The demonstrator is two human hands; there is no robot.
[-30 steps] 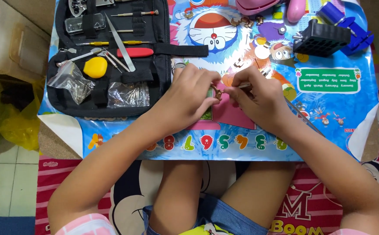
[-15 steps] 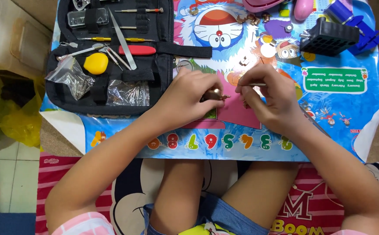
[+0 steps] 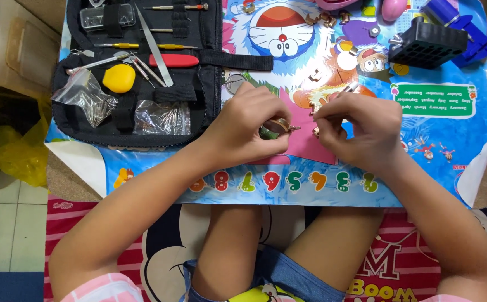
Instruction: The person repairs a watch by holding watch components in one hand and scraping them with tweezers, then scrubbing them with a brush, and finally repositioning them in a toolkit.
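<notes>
My left hand pinched the small round watch case while my right hand, at three o'clock, pinched a thin tool, work seemingly midway.

We list: glossy plastic mat; matt black cloth tool case; shiny metal tweezers; clear plastic bags.

A low table with a cartoon mat on top

The bright cartoon mat covers the table. On the mat lie an open black tool case, a black block with holes, a blue tool and small metal bits.
</notes>
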